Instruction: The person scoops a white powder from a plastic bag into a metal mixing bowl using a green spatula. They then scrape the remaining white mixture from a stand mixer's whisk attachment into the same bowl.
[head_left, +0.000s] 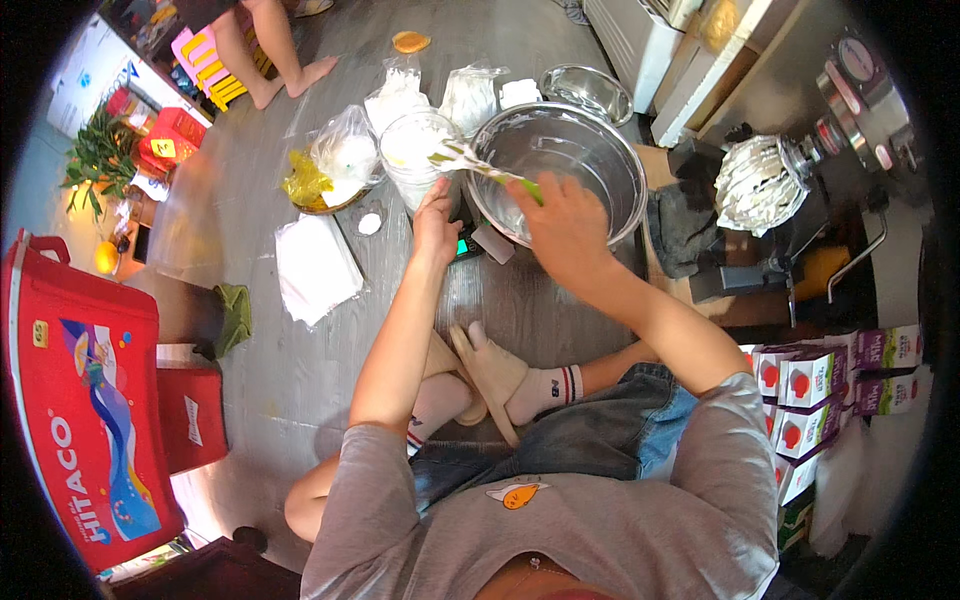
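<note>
My right hand (566, 225) grips the green handle of a spatula (491, 171). White cream coats the spatula's blade, which lies over the mouth of a clear plastic container (409, 184) with white cream inside. Against the near side of this container is my left hand (435, 229), its fingers around the wall. A large steel mixing bowl (634, 184) stands just right of the container, with streaks of cream on its inner wall; my right forearm and hand cover part of its near rim. Close to my left hand, a digital scale (466, 247) shows a lit green display.
Filled plastic bags (469, 94) and a smaller steel bowl (589, 90) stand beyond. White sheets (315, 266) lie left. A cream-covered whisk (757, 184) hangs from a stand mixer (862, 105) at right, near stacked cartons (806, 386). A red cooler (90, 405) stands left; another person's legs (259, 52) are beyond.
</note>
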